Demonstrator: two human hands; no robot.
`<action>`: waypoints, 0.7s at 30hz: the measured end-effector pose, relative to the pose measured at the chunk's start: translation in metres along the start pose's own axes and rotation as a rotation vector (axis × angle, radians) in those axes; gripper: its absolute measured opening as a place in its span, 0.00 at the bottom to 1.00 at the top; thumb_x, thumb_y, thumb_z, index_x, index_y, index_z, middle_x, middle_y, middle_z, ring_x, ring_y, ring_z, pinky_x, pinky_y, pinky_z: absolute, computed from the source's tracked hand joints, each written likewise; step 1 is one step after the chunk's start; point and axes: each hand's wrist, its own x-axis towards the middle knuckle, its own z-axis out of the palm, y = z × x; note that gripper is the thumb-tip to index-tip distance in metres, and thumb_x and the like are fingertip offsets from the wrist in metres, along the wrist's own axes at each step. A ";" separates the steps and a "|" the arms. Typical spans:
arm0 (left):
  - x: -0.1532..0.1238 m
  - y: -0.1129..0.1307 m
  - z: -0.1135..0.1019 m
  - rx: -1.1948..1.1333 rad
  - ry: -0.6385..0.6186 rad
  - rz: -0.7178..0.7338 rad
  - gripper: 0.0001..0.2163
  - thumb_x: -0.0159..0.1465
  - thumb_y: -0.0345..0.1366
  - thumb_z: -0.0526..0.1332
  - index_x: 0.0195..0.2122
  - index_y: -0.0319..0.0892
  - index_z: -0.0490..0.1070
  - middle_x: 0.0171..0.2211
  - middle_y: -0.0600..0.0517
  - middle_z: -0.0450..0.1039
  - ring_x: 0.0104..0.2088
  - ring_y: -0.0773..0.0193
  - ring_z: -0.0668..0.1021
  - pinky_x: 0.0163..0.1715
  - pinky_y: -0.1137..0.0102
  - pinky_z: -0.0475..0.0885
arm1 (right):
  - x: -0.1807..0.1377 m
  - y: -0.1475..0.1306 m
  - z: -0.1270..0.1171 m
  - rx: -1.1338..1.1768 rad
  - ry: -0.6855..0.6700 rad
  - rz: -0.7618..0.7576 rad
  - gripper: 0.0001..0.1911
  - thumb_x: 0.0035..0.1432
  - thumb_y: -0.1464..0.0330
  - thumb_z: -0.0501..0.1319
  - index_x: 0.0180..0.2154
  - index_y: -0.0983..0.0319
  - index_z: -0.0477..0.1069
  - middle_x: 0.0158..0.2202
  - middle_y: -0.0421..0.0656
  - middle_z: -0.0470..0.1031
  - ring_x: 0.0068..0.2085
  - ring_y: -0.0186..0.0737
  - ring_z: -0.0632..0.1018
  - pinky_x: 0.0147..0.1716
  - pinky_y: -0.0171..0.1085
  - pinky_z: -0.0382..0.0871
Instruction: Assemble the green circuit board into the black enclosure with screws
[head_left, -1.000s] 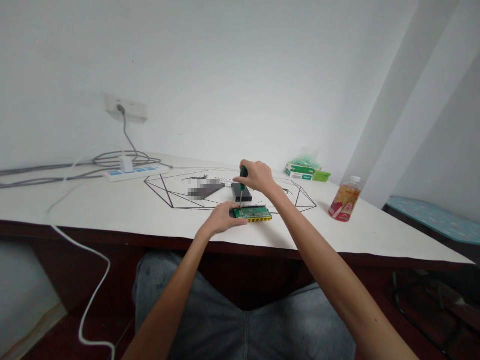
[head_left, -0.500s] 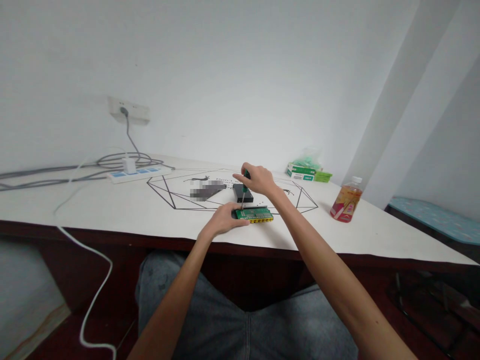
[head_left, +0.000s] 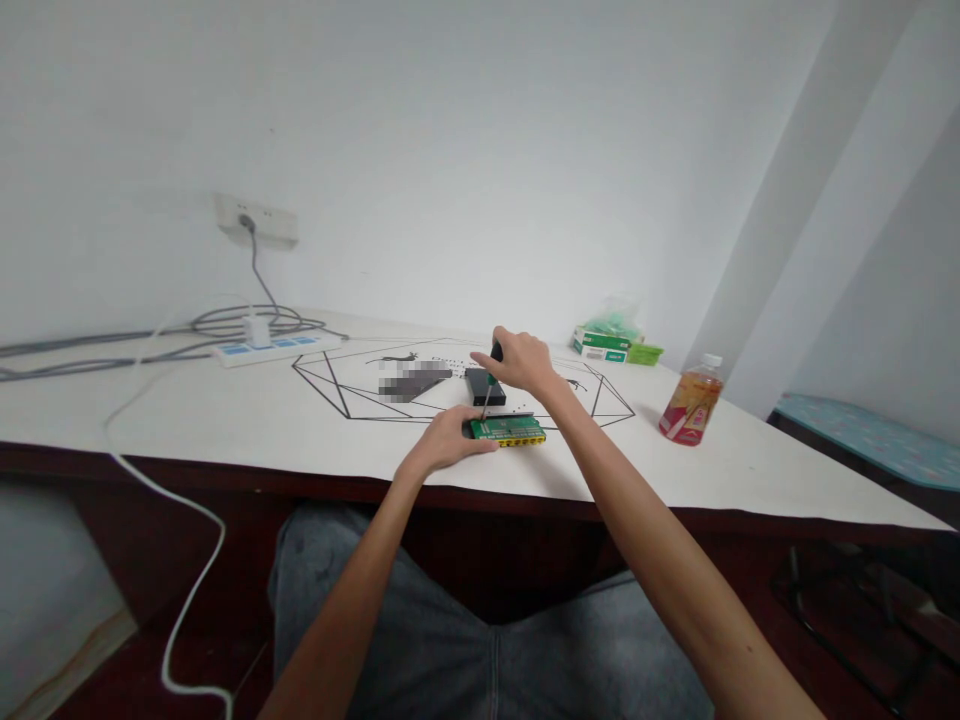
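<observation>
A green circuit board (head_left: 514, 428) with a row of yellow ports along its near edge lies on the white table in front of me. My left hand (head_left: 446, 438) grips the board's left end between thumb and fingers. Above it, my right hand (head_left: 523, 360) is closed around the dark handle of a screwdriver (head_left: 490, 384). The screwdriver leans slightly, its tip down at the board's left far corner. Just behind the board sits a small black box (head_left: 485, 387), and left of that lies a dark flat piece (head_left: 420, 382), partly blurred out.
On the right stands a bottle of reddish drink (head_left: 691, 400). Green and white boxes (head_left: 607, 343) with a plastic bag rest at the back. A power strip (head_left: 270, 348) and coiled grey cables (head_left: 217, 325) occupy the left; a white cord (head_left: 184, 600) hangs over the front edge.
My right hand has shifted slightly to the right, and the screwdriver handle leans a little more that way. My left hand and the board stay in place.
</observation>
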 end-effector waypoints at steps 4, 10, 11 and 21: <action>0.000 -0.003 0.001 -0.013 -0.004 -0.004 0.28 0.49 0.54 0.70 0.47 0.42 0.78 0.45 0.47 0.79 0.46 0.50 0.78 0.48 0.62 0.72 | 0.000 0.003 -0.002 0.057 -0.050 -0.012 0.15 0.61 0.60 0.57 0.45 0.61 0.69 0.41 0.52 0.79 0.40 0.49 0.77 0.34 0.38 0.63; 0.000 -0.003 0.000 -0.026 0.003 -0.002 0.28 0.48 0.53 0.70 0.47 0.43 0.78 0.46 0.48 0.79 0.47 0.49 0.78 0.50 0.61 0.71 | -0.002 0.002 0.005 0.070 0.039 -0.054 0.17 0.62 0.54 0.58 0.45 0.58 0.68 0.40 0.48 0.79 0.41 0.47 0.76 0.34 0.36 0.60; 0.000 -0.003 0.000 -0.022 0.004 -0.002 0.28 0.48 0.54 0.70 0.47 0.43 0.78 0.46 0.48 0.79 0.48 0.48 0.78 0.50 0.61 0.71 | -0.004 0.000 0.007 0.053 0.055 -0.025 0.19 0.63 0.52 0.56 0.46 0.59 0.68 0.39 0.49 0.79 0.40 0.47 0.76 0.34 0.37 0.59; -0.001 0.001 -0.001 -0.023 -0.010 0.006 0.28 0.50 0.54 0.69 0.48 0.41 0.78 0.46 0.47 0.79 0.47 0.49 0.78 0.49 0.61 0.72 | -0.014 0.001 0.011 0.157 0.075 0.021 0.17 0.64 0.59 0.54 0.52 0.58 0.63 0.43 0.48 0.78 0.43 0.50 0.76 0.35 0.39 0.62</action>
